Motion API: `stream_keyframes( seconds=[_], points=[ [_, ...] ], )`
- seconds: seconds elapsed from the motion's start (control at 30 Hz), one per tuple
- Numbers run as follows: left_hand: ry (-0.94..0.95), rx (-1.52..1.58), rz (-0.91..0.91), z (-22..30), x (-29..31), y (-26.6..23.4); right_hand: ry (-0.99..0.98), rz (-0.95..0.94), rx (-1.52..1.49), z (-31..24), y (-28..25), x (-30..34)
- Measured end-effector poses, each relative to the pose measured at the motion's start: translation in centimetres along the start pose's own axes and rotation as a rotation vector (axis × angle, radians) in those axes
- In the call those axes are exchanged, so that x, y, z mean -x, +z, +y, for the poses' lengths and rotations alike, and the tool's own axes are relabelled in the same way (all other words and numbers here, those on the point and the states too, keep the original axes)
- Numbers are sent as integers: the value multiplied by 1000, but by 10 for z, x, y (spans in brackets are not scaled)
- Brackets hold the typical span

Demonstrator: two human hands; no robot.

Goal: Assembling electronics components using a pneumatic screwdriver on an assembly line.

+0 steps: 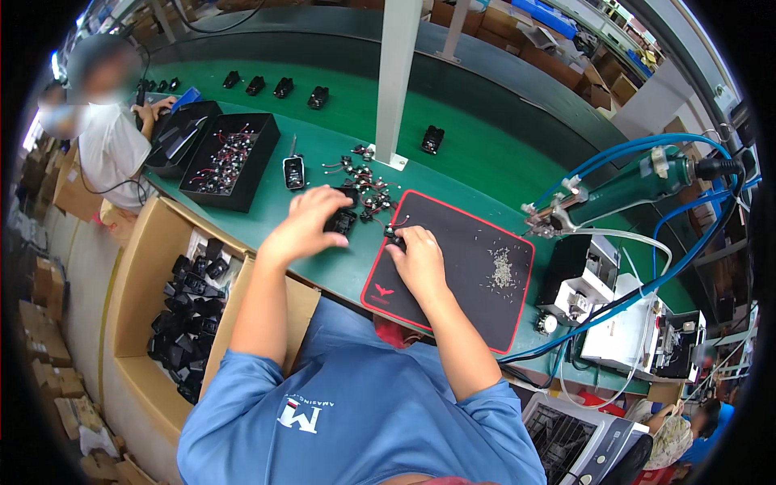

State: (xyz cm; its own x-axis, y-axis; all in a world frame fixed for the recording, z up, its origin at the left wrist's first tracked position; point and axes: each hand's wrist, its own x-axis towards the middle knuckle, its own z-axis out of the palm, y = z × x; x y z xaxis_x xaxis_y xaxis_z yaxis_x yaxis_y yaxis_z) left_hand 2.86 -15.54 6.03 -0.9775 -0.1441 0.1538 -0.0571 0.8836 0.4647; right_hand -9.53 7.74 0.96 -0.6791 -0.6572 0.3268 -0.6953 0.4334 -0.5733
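My left hand (307,225) is over the green bench with its fingers spread and thumb apart. A black plastic housing (343,221) lies right by its fingertips, partly covered by the hand. My right hand (419,260) rests at the left side of a black mat (453,307) with red edging. Its thumb and fingers pinch a small black wired part (394,234), mostly hidden by the fingertips. Just beyond both hands is a loose pile of small wired parts (373,190). Farther left, a screwdriver (294,147) lies against another black housing (294,172).
Small screws (502,268) are heaped on the mat's right side. A hose-fed machine (630,190) stands at right. Left are a black bin (260,174) of wired parts and a cardboard box (133,323) of black pieces. Housings (432,139) sit beyond a white post (397,81); a co-worker (113,145) is far left.
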Motion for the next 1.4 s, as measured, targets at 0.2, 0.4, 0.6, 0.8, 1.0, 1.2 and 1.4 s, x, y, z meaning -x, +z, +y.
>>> stream_keyframes(
  seconds=[0.2, 0.4, 0.6, 0.8, 1.0, 1.2, 1.4],
  points=[
    [-173, -285, 298, 41, 18, 46, 141, 81, -89, -4, -37, 45],
    [-307, -388, 394, 37, 15, 60, 383, 204, -301, 2, -72, 87],
    [-292, -398, 416, 32, 20, 70, 110, 228, 195, 9, -76, 122],
    [107, -63, 445, 57, 39, 77, -12, 156, 376, 6, -78, 144],
    [450, 352, 47, 107, 23, 104, 118, 178, 218, 9, -81, 142],
    [439, 342, -105, 105, 16, 105, 237, 284, -21, 15, -73, 144],
    [220, 380, 40, 119, 35, 103, 131, 205, 34, 13, -80, 139]
  ],
)
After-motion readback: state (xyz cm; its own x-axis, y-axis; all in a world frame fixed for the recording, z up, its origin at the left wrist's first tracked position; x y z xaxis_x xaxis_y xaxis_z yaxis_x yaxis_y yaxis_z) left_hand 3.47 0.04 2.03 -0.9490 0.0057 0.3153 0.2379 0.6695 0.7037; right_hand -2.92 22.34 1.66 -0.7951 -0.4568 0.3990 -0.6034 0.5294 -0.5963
